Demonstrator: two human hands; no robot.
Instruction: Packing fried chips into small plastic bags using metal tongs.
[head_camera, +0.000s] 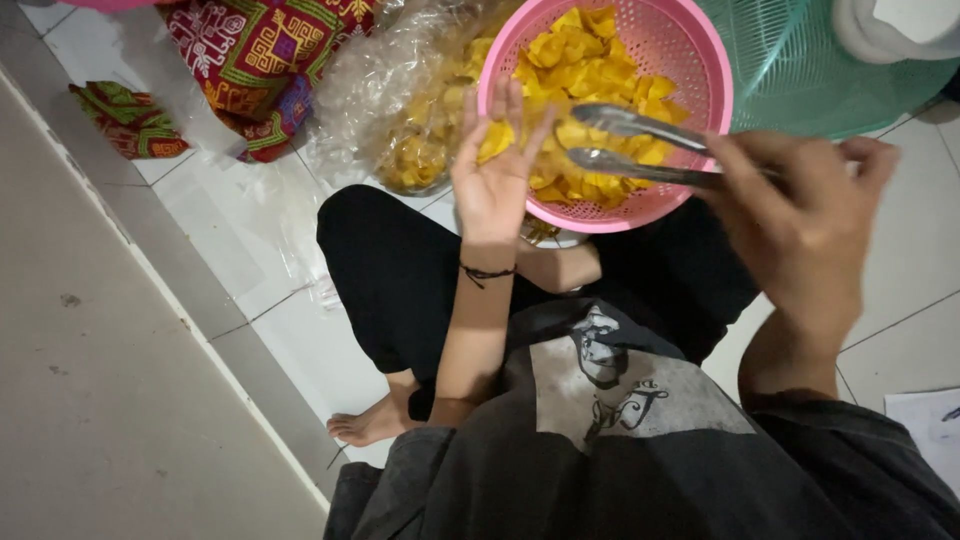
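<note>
Right hand (800, 215) gripping metal tongs (640, 145), left hand (495, 170) open-palmed, over pink colander (700, 90), white tiled floor (250, 220).

A clear plastic bag of yellow chips (415, 120) lay on the white tiled floor (250, 215) beside red patterned cloth (262, 60), with a green mesh basket (800, 60) at upper right and a smaller folded patterned cloth (130, 120) well apart on the left.

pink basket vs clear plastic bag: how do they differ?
The pink basket is rigid, round and perforated; the clear plastic bag is soft and crumpled. The basket rests on the person's lap; the bag lies on the floor tiles beyond it. The basket's chips show plainly; the bag's look hazy through the film. Both hold yellow chips.
</note>
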